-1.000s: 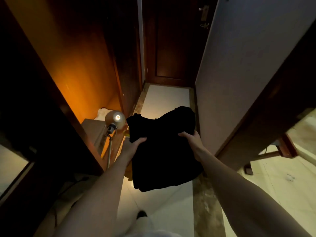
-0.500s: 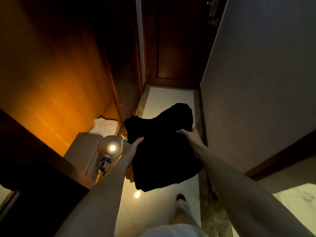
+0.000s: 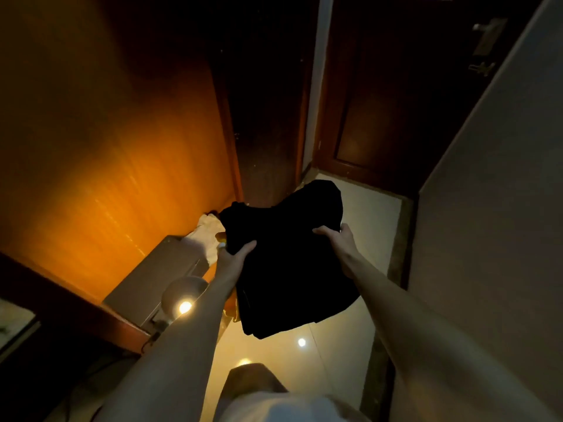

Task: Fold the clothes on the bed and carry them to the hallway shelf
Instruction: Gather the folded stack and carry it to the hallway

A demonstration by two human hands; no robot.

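I was on the carrying step, holding the folded stack of black cloth garments [image 3: 286,263] at the centre of the frame, my left hand [image 3: 233,258] gripping its left edge and my right hand [image 3: 338,242] its right edge, thumbs on top. The next move, I judged, called for lowering it onto the grey shelf top [image 3: 158,278] at lower left, beside the white folded cloth [image 3: 204,236] and clear of the lit round lamp [image 3: 182,295].

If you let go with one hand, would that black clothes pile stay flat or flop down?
Probably flop: the folded black clothes already sag past the left hand and right hand. They look soft and light. The layers might slide apart.
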